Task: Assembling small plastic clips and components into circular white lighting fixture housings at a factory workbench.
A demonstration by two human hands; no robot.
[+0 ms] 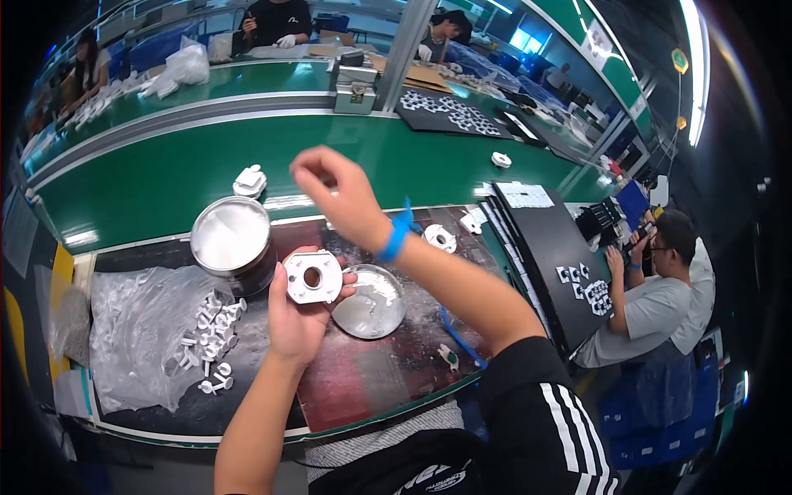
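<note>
White part (314,278) cradled in left hand (298,328) above table (355,379); right hand (345,200) held nearby, fingers curled, pinched contents cannot be told. Part judged light, stiff, slippery; best gripped by outer rim.

Left hand (295,320) palm up, fingers cupped, left forearm (257,425) near, right hand (351,200) raised farther, fingers curled, right forearm (462,293) slanting leftward

Beyond the grip, a grey box-shaped metal case (355,96) stands beside a silver metal post (407,56); far to the grip's right, a co-worker (670,299) in a pale grey shirt (645,330).
</note>
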